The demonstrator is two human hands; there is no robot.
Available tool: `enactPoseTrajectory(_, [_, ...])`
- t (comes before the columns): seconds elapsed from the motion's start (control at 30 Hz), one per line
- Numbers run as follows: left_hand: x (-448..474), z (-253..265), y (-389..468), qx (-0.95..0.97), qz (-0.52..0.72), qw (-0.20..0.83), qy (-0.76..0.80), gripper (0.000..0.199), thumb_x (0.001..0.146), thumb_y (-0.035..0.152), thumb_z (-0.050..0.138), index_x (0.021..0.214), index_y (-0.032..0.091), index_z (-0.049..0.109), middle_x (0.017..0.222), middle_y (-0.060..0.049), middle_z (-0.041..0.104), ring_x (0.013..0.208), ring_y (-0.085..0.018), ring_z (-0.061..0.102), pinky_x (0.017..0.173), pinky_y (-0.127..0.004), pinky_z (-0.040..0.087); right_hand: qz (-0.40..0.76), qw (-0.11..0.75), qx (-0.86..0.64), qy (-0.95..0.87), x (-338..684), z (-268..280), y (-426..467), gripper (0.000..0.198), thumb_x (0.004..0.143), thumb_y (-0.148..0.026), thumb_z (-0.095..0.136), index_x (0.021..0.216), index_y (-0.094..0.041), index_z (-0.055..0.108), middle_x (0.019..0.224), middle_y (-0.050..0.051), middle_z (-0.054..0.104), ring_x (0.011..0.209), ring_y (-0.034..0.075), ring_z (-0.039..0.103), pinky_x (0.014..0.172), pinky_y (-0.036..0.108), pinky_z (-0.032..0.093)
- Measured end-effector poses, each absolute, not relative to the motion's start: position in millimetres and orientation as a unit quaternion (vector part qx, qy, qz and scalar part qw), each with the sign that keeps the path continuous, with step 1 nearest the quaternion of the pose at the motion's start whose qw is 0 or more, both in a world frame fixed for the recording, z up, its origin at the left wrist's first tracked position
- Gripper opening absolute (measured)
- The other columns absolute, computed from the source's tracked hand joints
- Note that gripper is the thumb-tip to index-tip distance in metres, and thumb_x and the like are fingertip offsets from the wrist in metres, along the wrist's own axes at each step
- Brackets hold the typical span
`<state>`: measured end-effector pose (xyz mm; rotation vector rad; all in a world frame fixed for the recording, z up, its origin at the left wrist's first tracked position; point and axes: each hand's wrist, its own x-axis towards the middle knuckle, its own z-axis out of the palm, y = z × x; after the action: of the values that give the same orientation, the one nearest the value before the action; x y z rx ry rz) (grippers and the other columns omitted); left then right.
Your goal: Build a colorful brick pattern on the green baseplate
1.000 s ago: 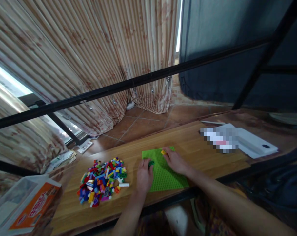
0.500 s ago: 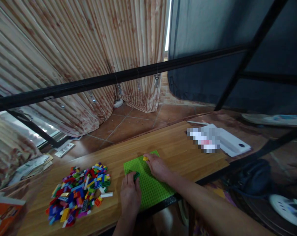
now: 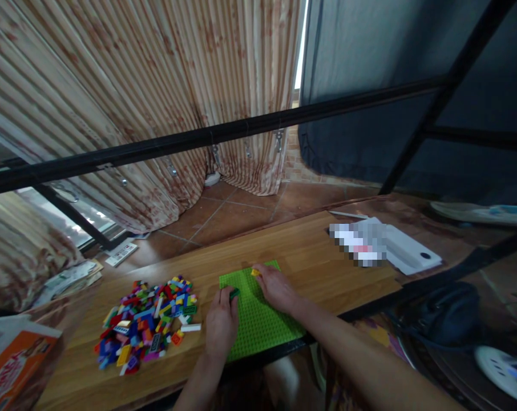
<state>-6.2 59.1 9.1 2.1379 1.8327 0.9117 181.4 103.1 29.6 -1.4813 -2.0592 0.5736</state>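
Note:
A bright green studded baseplate (image 3: 262,325) lies near the front edge of the wooden table. At its left side, my left hand (image 3: 221,325) is closed on a dark green toy brick (image 3: 234,293), held between thumb and fingers. Over the plate's far part, my right hand (image 3: 278,286) pinches a small yellow toy brick (image 3: 255,272). I cannot tell whether the yellow brick touches the studs. To the left of my left hand spreads a heap of loose toy bricks (image 3: 145,325) in many colours.
An orange and white box (image 3: 19,365) stands at the table's left end. At the right end lie a white case (image 3: 412,249) and a blurred-out item (image 3: 359,244). A black metal bar (image 3: 237,130) crosses beyond the table, before curtains (image 3: 156,68). A dark bag (image 3: 442,317) sits at right.
My left hand, with the dark green brick, has moved slightly left and away from me on the plate. My right hand stays at the plate's far part. The whole view has shifted a little.

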Motion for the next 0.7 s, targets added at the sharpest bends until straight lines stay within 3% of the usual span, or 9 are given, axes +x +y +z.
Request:
enactPoseTrajectory(0.27, [-10,8,60,0.698,0.341,0.135,0.615,0.021,0.092,0.025,0.046,0.106,0.019,0.060,0.100,-0.011,0.069,0.095,-0.025,0.067,0.082,-0.040,0.054,0.231,0.240,-0.562,-0.757,182,31,105,0.034,0.096,-0.020,0.040,0.124,-0.014,0.056,0.112,0.015,0.070,0.103,0.023,0.064,0.089,0.034,0.045])
enactPoseTrajectory(0.43, [-15,17,67,0.672,0.329,0.211,0.629,0.021,0.094,0.027,0.045,0.104,0.018,0.060,0.091,-0.007,0.070,0.082,-0.021,0.068,0.076,-0.034,0.052,0.246,0.220,-0.559,-0.760,184,31,108,0.031,0.097,-0.021,0.040,0.121,-0.015,0.057,0.115,0.014,0.068,0.106,0.022,0.062,0.090,0.031,0.042])
enactPoseTrajectory(0.7, [-12,45,86,0.703,0.255,0.247,0.616,0.022,0.090,0.023,0.053,0.080,0.019,0.072,0.081,-0.003,0.070,0.078,-0.016,0.064,0.074,-0.027,0.047,0.225,0.223,-0.556,-0.768,185,31,109,0.026,0.096,-0.017,0.040,0.110,-0.015,0.061,0.110,0.011,0.065,0.104,0.020,0.058,0.092,0.031,0.041])
